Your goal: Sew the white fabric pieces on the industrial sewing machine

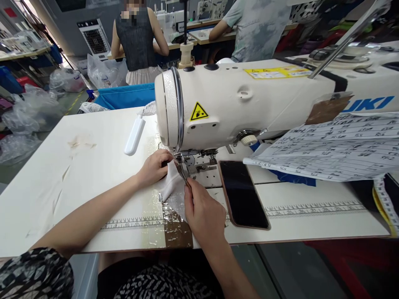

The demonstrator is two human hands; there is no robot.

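Note:
My left hand has its fingers closed on a small piece of white fabric, just left of the needle area of the sewing machine. From the right, my right hand grips slim metal tweezers. Their tips point up and left to the fabric's edge, close by the presser foot. The lower part of the cloth drapes over the taped strip of the table between my hands. The exact contact at the tips is too small to make out.
A phone lies right of my right hand. A white handheld device rests on the white table. Handwritten paper sheets hang over the right side. Two people sit beyond the machine, and plastic bags lie at left.

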